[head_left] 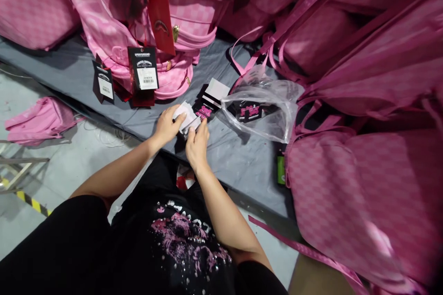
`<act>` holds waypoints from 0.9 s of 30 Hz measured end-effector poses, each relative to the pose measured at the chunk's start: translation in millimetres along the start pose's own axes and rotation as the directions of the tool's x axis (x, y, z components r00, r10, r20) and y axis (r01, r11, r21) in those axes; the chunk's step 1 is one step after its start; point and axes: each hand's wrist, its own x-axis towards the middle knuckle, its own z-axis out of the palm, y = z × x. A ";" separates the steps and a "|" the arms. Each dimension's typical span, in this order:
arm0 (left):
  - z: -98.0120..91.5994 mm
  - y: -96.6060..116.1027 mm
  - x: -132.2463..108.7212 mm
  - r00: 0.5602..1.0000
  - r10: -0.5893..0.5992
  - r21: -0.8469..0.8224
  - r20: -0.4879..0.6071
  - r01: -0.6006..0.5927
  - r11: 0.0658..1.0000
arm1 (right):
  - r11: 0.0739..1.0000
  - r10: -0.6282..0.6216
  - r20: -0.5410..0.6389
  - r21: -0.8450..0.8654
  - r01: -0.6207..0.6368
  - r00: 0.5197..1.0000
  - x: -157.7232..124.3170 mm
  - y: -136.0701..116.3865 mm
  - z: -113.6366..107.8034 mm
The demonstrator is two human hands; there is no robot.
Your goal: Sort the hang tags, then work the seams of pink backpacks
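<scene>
Both the left hand [168, 124] and right hand [198, 147] pinch small white rectangular paper-like cards [187, 116] above the grey cloth-covered table [230, 163], seemingly separating them, which next calls for light fingertip control.

A left hand [168, 125] and a right hand [198, 146] hold small white cards [187, 114] over a gray counter [228, 161], near a clear plastic bag [275, 124] and several pink backpacks [332, 184]
</scene>
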 end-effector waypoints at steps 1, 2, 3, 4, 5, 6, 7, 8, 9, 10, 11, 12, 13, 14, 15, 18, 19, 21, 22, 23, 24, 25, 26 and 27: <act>7.8 9.8 -8.7 1.000 -0.019 0.000 0.000 0.019 1.000 | 1.000 0.010 -0.044 -0.017 -0.010 0.999 -2.9 2.7 -1.8; 16.0 20.3 -18.7 0.999 -0.034 -0.004 0.008 0.034 0.999 | 0.999 0.038 -0.097 -0.025 -0.040 0.995 -6.5 7.1 -6.4; 24.3 30.9 -29.5 0.999 -0.036 -0.013 0.026 0.037 0.999 | 0.997 0.074 -0.158 -0.025 -0.079 0.985 -10.7 13.2 -14.1; 32.6 41.5 -40.6 0.998 -0.024 -0.028 0.055 0.025 0.999 | 0.993 0.110 -0.216 -0.015 -0.116 0.970 -15.6 20.8 -24.6; 40.6 51.5 -51.2 0.996 0.001 -0.052 0.089 0.003 0.999 | 0.989 0.140 -0.266 -0.001 -0.146 0.954 -21.1 29.4 -37.4; 47.7 60.7 -60.6 0.992 0.034 -0.079 0.125 -0.024 0.997 | 0.986 0.165 -0.304 0.017 -0.168 0.938 -26.9 38.3 -51.5; 53.8 68.5 -68.1 0.985 0.067 -0.101 0.161 -0.051 0.994 | 0.982 0.185 -0.327 0.036 -0.183 0.927 -32.9 46.8 -65.8; 58.8 74.6 -73.1 0.977 0.092 -0.110 0.193 -0.072 0.991 | 0.981 0.194 -0.329 0.058 -0.186 0.924 -38.7 54.3 -79.3; 62.7 78.7 -75.2 0.972 0.107 -0.106 0.210 -0.086 0.991 | 0.981 0.193 -0.316 0.081 -0.176 0.929 -44.0 60.5 -91.0; 65.9 80.6 -74.3 0.972 0.111 -0.091 0.208 -0.094 0.991 | 0.982 0.182 -0.298 0.102 -0.158 0.937 -48.2 65.1 -100.1; 68.7 80.6 -70.9 0.977 0.112 -0.077 0.183 -0.099 0.992 | 0.984 0.160 -0.279 0.117 -0.132 0.947 -51.2 68.1 -106.3; 71.3 79.1 -65.5 0.982 0.119 -0.078 0.145 -0.108 0.991 | 0.987 0.132 -0.261 0.120 -0.104 0.956 -52.6 69.7 -109.8; 74.0 76.7 -59.0 0.985 0.139 -0.102 0.104 -0.128 0.986 | 0.991 0.106 -0.251 0.111 -0.080 0.962 -52.5 70.2 -110.9; 76.8 74.1 -52.2 0.982 0.172 -0.150 0.076 -0.160 0.976 | 0.994 0.085 -0.249 0.093 -0.064 0.965 -51.0 69.8 -110.4; 80.0 71.7 -46.0 0.975 0.212 -0.213 0.069 -0.194 0.958 | 0.996 0.068 -0.251 0.069 -0.052 0.965 -48.5 68.9 -109.0; 90.9 69.4 -36.0 0.954 0.272 -0.401 0.129 -0.201 0.894 | 1.000 0.012 -0.248 0.011 -0.010 0.969 -39.3 67.4 -105.8; 94.5 70.3 -35.9 0.954 0.262 -0.442 0.149 -0.172 0.880 | 1.000 -0.003 -0.232 0.006 0.005 0.973 -37.1 68.0 -106.3; 99.6 73.3 -38.8 0.958 0.227 -0.490 0.176 -0.115 0.864 | 1.000 -0.010 -0.181 0.016 0.013 0.983 -35.3 71.0 -109.4; 100.6 74.7 -40.9 0.959 0.213 -0.503 0.185 -0.094 0.859 | 1.000 -0.001 -0.153 0.026 0.005 0.988 -35.8 72.9 -111.5; 100.4 75.7 -42.8 0.960 0.206 -0.512 0.192 -0.081 0.855 | 0.999 0.011 -0.129 0.039 -0.006 0.992 -36.9 74.6 -113.6; 99.3 76.3 -44.4 0.959 0.205 -0.520 0.196 -0.075 0.851 | 0.999 0.024 -0.111 0.051 -0.018 0.994 -38.2 75.9 -115.1; 97.6 76.6 -45.8 0.957 0.208 -0.528 0.201 -0.073 0.846 | 0.998 0.035 -0.100 0.061 -0.029 0.994 -39.5 76.6 -115.9; 95.8 76.6 -47.1 0.956 0.215 -0.533 0.201 -0.078 0.843 | 0.997 0.043 -0.098 0.068 -0.037 0.994 -40.5 76.8 -115.7; 94.2 76.6 -48.6 0.954 0.227 -0.533 0.196 -0.091 0.841 | 0.997 0.048 -0.105 0.072 -0.040 0.993 -40.9 76.5 -114.4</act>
